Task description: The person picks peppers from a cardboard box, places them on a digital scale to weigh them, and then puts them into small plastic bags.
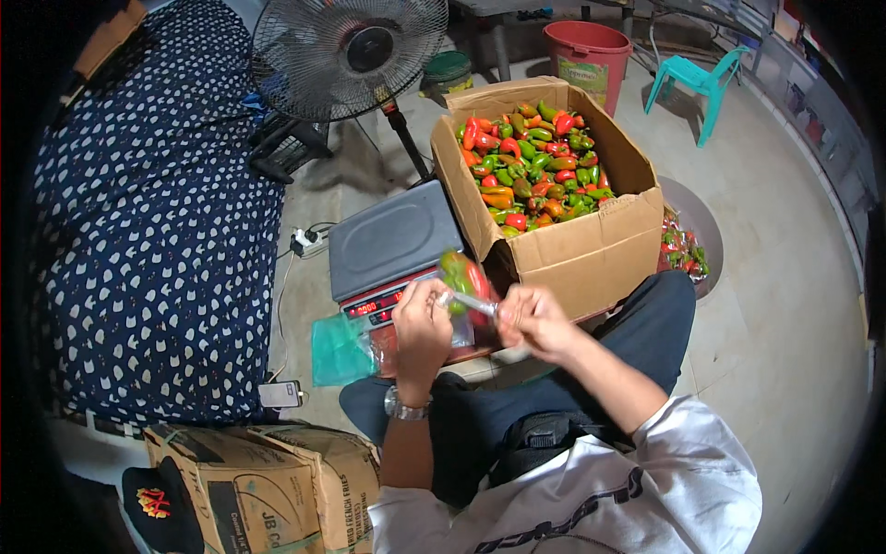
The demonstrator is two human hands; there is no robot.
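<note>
A small clear plastic bag of red and green peppers hangs blurred beyond my hands. Its twisted neck is stretched between my left hand and my right hand; both grip it. Just beyond my left hand is a digital scale with a grey platform and a lit red display. Teal plastic bags and some clear plastic lie at its near side. An open cardboard box stands beyond my right hand, holding many loose red, green and orange peppers.
Right of the box, a grey basin holds bagged peppers. A pedestal fan, a red bin and a teal chair stand farther off. At left are a power strip, a phone-like device and closed cartons.
</note>
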